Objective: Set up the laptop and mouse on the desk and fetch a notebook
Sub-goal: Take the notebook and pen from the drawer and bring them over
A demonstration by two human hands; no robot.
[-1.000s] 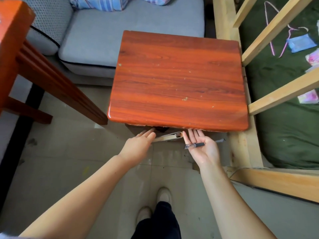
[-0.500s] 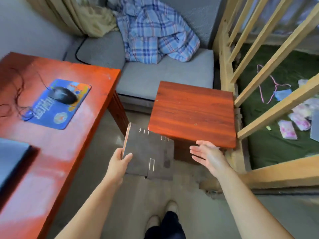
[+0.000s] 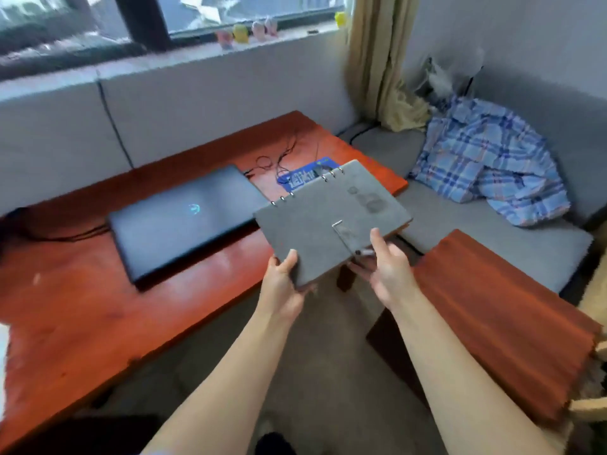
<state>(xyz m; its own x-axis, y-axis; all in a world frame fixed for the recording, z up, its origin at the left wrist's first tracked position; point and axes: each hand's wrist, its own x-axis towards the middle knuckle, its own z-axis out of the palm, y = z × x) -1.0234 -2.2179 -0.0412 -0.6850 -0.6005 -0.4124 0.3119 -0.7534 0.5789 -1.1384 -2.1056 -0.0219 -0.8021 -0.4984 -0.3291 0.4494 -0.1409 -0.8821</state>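
Head view: left hand (image 3: 284, 284) and right hand (image 3: 387, 270) each grip closed on the grey notebook (image 3: 331, 221).

— What is sitting around the edges of the room?

— A grey sofa (image 3: 486, 231) is running along the right side of the frame, and a crumpled blue plaid shirt (image 3: 489, 159) is lying on its cushion at the upper right. A beige curtain (image 3: 374, 57) is hanging at the top, right of centre.

— And lower down?

— A small red-brown side table (image 3: 502, 323) is standing at the lower right, just in front of the sofa. Along the top, small pastel figurines (image 3: 246, 32) are sitting on the windowsill (image 3: 197, 50), blurred. A grey padded backrest (image 3: 184, 103) is stretching across the upper left.
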